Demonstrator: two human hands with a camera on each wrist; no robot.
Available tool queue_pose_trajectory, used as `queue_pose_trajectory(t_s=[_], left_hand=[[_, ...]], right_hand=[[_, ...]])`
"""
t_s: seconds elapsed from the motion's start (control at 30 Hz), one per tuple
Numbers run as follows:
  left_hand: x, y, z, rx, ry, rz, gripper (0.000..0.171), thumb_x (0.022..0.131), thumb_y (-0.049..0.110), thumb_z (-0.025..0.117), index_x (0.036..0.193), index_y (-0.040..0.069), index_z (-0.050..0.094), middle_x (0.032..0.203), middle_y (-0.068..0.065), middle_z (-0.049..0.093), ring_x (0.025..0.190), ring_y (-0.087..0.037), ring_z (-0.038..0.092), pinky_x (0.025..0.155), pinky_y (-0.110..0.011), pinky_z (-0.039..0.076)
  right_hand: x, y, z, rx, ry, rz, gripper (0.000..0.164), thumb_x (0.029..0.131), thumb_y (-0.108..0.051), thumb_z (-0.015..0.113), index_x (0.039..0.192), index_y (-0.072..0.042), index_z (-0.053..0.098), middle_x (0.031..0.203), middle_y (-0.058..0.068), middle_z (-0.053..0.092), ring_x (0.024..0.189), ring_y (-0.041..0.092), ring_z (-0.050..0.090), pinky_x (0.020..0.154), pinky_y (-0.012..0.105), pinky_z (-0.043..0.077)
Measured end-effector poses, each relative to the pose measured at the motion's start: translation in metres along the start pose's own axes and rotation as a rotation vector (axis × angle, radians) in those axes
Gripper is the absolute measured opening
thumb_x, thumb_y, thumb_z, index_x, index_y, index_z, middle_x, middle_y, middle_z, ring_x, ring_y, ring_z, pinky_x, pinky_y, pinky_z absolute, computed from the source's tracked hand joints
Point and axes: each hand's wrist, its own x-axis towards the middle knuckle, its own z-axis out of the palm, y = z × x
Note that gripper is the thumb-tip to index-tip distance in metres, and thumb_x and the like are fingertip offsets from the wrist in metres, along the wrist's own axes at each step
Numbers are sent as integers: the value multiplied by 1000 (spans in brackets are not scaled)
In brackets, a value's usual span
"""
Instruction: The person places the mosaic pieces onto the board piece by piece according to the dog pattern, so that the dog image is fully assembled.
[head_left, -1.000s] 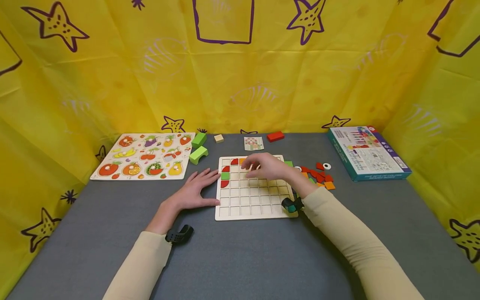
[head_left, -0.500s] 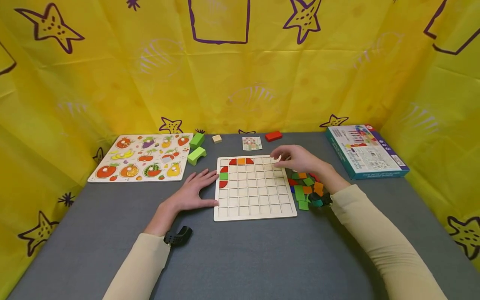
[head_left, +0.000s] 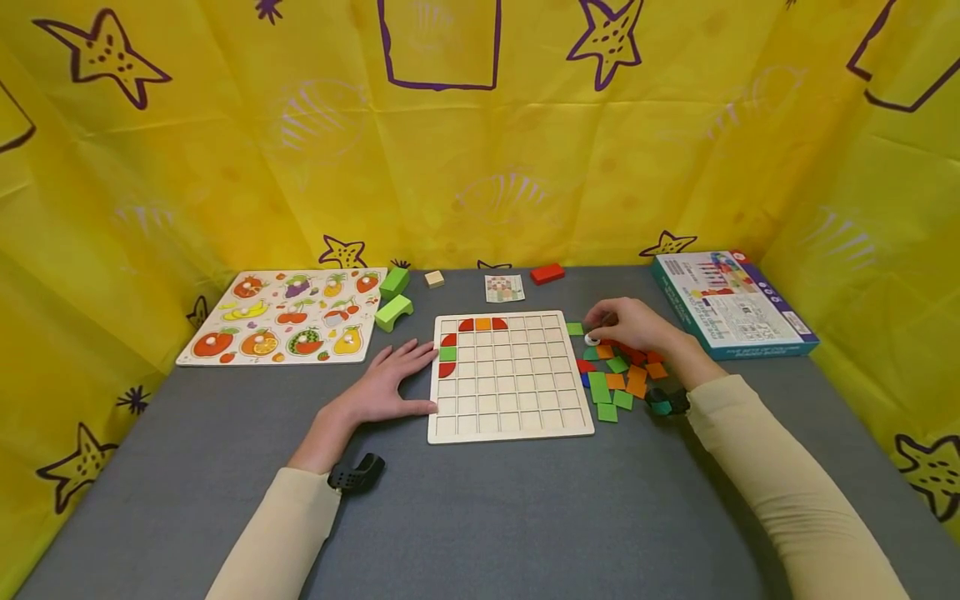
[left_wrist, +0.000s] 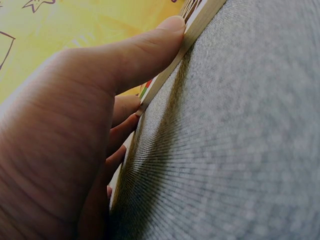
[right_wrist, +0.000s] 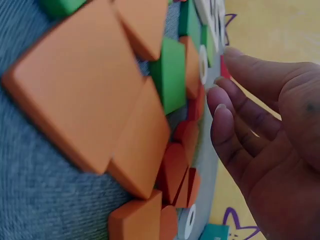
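Note:
A pale wooden grid board [head_left: 510, 392] lies flat on the table. Along its top row sit a red rounded piece [head_left: 466, 325], an orange square [head_left: 483, 323] and another red rounded piece; two red pieces and a green square [head_left: 447, 353] fill cells in the left column. My left hand [head_left: 384, 388] lies spread beside the board, thumb and fingertips at its left edge. Right of the board, my right hand [head_left: 628, 325] hovers over loose coloured tiles, its fingertips close to a white ring [head_left: 591, 340]. The right wrist view shows a gap between thumb and bent fingers, with nothing held.
Orange tiles [right_wrist: 80, 90] and several green and red ones lie right of the board. Behind it are a small pattern card [head_left: 505, 288], a red block [head_left: 547, 273] and green blocks [head_left: 393, 312]. A fruit puzzle [head_left: 281, 317] lies left, a teal-edged box [head_left: 735, 302] right.
My right hand has moved right, from over the board to the loose tiles. The orange square and red piece on the top row now show uncovered. My left hand has stayed at the board's edge.

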Motion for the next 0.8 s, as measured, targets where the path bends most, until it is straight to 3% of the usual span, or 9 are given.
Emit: queue_pose_trajectory(t_s=[0.4,0.6,0.8], left_hand=[[0,0,0,-1,5,5,95,84,56,75,158,10,36,163,-9,30,152,-35,14,117,-61,3],[-1,0,0,-3,1,4,95,84,57,74,158,11,36,163,-8,30,152,-34,13,117,-60,3],[0,-1,0,0,2,8,95,84,58,74,158,11,36,163,-8,30,152,-34,13,117,-60,3]], right_hand=[[7,4,4,-82,-55,38,19,96,-18,72,109,-3,71,102,10,64,94,29,54,87,43,47],[6,1,4,-57,-46,19,12,96,-15,71,103,-6,67,92,8,62,88,28,54,79,39,45],[7,-5,3,7,-11,16,14,95,-18,73,103,-8,68,95,7,64,90,27,55,82,39,46]])
